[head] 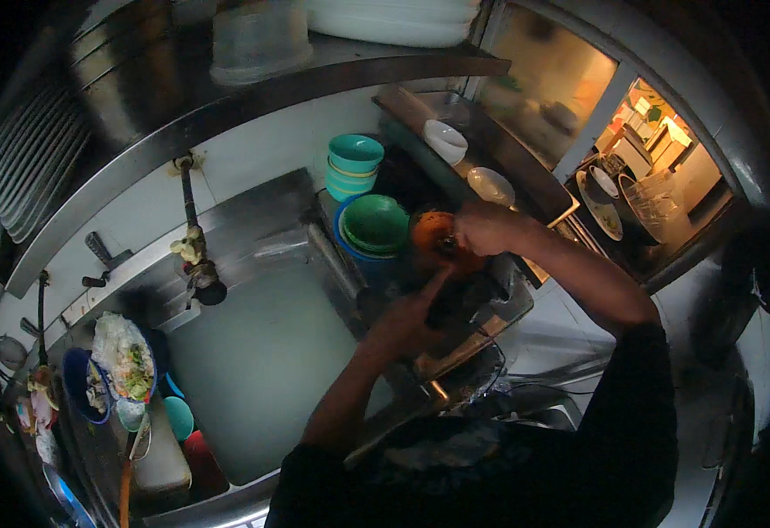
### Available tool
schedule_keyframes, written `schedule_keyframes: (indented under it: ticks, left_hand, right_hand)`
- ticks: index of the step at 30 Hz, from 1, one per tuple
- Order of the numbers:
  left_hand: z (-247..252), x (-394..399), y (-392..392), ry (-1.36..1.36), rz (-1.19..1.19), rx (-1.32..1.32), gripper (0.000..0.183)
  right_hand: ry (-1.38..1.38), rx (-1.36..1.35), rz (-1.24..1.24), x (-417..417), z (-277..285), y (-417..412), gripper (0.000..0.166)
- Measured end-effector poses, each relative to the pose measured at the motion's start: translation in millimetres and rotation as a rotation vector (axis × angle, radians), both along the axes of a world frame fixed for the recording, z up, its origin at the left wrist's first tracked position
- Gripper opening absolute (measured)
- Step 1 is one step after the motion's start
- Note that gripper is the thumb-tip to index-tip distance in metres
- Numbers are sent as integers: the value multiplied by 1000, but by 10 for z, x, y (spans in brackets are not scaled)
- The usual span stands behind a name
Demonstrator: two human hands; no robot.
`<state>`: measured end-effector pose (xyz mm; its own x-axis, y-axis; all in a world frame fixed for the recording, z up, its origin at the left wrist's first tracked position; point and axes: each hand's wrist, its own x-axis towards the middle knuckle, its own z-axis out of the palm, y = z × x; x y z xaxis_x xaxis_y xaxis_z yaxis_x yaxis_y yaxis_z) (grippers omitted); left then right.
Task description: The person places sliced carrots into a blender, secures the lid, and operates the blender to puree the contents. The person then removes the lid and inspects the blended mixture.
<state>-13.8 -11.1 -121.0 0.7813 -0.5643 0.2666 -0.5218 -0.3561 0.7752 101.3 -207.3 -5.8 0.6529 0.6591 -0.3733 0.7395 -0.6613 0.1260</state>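
Note:
An orange bowl (432, 230) lies in front of my hands, to the right of the stacked bowls. My right hand (493, 228) has its fingers curled at the bowl's right side and appears to grip it. Below it, my left hand (404, 323) reaches up with a finger extended towards the bowl's lower edge; shadow hides whether it holds anything. Several green bowls (377, 223) are nested inside a blue-rimmed one, just left of the orange bowl. Behind them stands a stack of turquoise bowls (355, 162).
A sink basin (259, 356) of cloudy water lies left, under a faucet (197, 257). Food scraps (131, 369) fill a container beside it. Overhead runs a metal shelf (259, 82) with plates and tubs. White bowls (446, 140) sit on a ledge near the serving window (655, 152).

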Motion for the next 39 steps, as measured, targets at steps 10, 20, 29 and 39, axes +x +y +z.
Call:
schedule_keyframes:
  ticks: [10,20,29,39]
  left_hand:
    - [-54,-22,-38,31,14,-77,104]
    - [-30,17,-39,105,-36,-2,105]
    - [-83,-2,-88,-50,16,-81,102]
    - [-48,-36,-76,79,7,-65,100]
  right_hand:
    - [268,325,201,678,-382,10,31]
    - [314,237,369,721,-327,254,49]
    - [54,353,125,914,-813,-166,22]
    - [261,774,-1185,199,-592,-168,44]
